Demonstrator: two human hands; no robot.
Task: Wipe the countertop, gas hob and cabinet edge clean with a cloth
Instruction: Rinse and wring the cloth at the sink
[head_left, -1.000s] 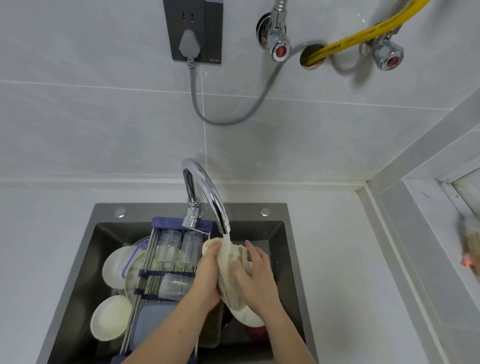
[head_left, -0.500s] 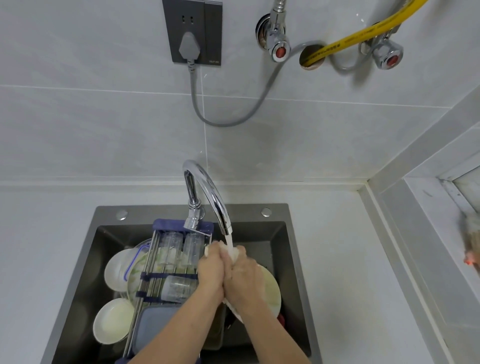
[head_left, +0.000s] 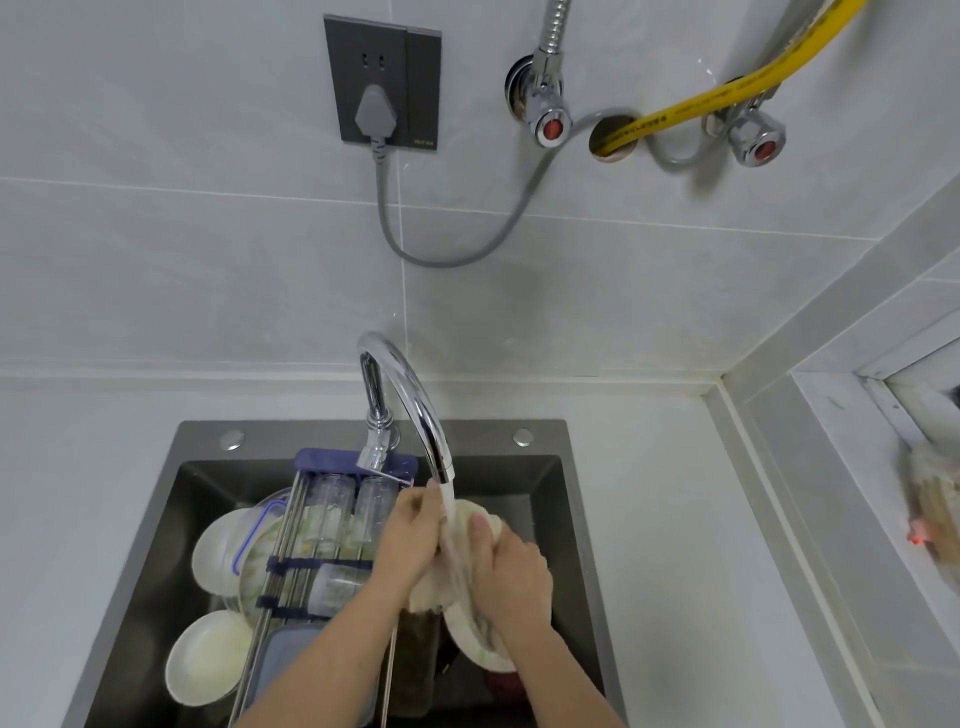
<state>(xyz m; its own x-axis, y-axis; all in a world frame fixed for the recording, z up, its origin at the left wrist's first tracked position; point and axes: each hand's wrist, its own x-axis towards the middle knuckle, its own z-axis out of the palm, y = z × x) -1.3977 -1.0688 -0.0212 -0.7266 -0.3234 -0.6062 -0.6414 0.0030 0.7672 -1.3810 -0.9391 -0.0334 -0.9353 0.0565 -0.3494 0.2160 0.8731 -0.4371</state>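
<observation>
Both hands reach over the sink (head_left: 579, 519), forearms angled in from below: the left hand (head_left: 410, 545) and right hand (head_left: 511, 577) are each closed around the cloth (head_left: 457, 566). It is bunched between them under the tap (head_left: 415, 400), water running onto it, above dishes (head_left: 208, 657).

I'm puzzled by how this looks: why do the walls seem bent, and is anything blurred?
Head view: the wide-angle lens bows the wall tiles; the hands, left hand and right hand, and cloth are slightly motion-smeared under the faucet, which shows glare; the right-edge object is blurred.
</observation>
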